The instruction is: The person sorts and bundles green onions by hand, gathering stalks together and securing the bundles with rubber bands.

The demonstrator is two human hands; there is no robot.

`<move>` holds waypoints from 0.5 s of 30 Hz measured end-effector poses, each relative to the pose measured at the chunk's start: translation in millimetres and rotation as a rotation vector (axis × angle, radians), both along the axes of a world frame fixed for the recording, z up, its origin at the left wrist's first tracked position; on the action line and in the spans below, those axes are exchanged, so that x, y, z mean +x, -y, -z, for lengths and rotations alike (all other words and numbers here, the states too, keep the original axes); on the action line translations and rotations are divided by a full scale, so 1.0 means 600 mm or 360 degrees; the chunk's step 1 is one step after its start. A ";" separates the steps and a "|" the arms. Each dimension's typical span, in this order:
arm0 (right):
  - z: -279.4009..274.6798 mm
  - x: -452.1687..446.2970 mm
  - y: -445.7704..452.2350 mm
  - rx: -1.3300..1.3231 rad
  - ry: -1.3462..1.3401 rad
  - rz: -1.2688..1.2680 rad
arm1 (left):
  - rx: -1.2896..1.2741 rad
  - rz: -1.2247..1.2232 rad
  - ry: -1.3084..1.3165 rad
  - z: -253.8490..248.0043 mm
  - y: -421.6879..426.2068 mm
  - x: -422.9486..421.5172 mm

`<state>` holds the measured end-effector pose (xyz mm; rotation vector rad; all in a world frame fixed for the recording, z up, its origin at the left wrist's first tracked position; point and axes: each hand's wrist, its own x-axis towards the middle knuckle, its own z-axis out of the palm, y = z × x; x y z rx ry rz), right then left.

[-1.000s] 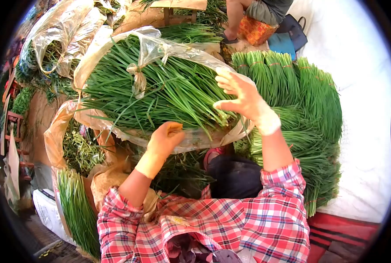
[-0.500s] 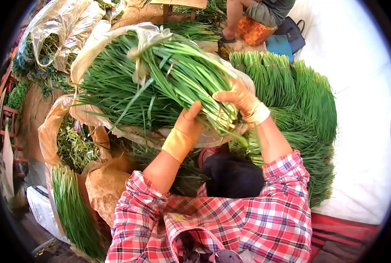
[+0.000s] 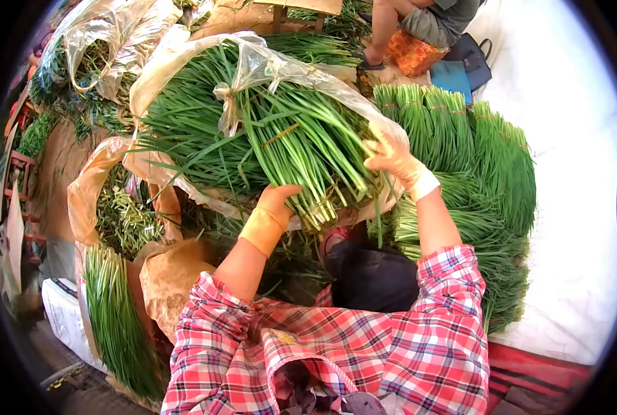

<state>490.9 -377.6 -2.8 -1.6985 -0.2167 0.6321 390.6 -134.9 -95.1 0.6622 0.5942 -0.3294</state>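
A loose bundle of garlic chives (image 3: 315, 152), green leaves up and pale cut stem ends toward me, lies fanned out over a larger heap of chives (image 3: 198, 131) in a clear plastic wrap. My left hand (image 3: 275, 206), in an orange glove, grips the bundle's lower left edge. Its thumb lies across the stems and the other fingers are hidden. At the bundle's right edge is my gloved right hand (image 3: 399, 160), open, with thumb and fingers apart near the stems. A brownish band or leaf (image 3: 281, 135) crosses the bundle.
Banded chive bunches (image 3: 453, 131) are stacked at right beside a white sheet (image 3: 571, 207). A plastic-lined container (image 3: 125, 214) holds cut scraps at left, with more chives (image 3: 115, 311) standing below. Another person (image 3: 419, 21) sits at the back near a dark bag (image 3: 467, 59).
The bundle has come down onto the heap and spread wider. My hands have moved apart, the left one to the left and lower, the right one slightly right with its fingers loosened.
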 end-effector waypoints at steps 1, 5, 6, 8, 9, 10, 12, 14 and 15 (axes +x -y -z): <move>-0.008 -0.001 0.003 0.0181 -0.0066 -0.0020 | 0.0169 0.0017 0.0109 0.005 0.003 -0.007; 0.030 0.006 -0.029 -0.0111 0.0063 -0.0149 | -0.0187 -0.0038 0.0166 0.003 0.005 -0.013; 0.034 0.008 -0.035 -0.0092 0.0057 -0.0122 | -0.0140 -0.0039 0.0202 -0.003 0.007 -0.016; 0.042 0.015 -0.053 -0.0052 0.0041 -0.0082 | -0.0285 -0.0080 0.0195 -0.002 0.009 -0.016; 0.043 0.009 -0.069 -0.0360 0.0123 -0.0117 | -0.0267 -0.0069 0.0232 -0.014 0.014 -0.015; 0.045 -0.005 -0.085 -0.0464 0.0194 -0.0257 | -0.0079 -0.0098 0.0143 -0.027 0.027 -0.014; 0.052 -0.010 -0.103 -0.0687 0.0392 -0.0399 | 0.0256 0.0079 0.0429 -0.014 0.043 -0.005; 0.085 -0.005 -0.100 -0.0622 0.0489 -0.0430 | 0.0047 -0.0006 0.0164 -0.021 0.048 0.005; 0.071 -0.005 -0.103 -0.0530 0.0402 -0.0412 | 0.0076 0.0008 0.0259 -0.027 0.050 0.003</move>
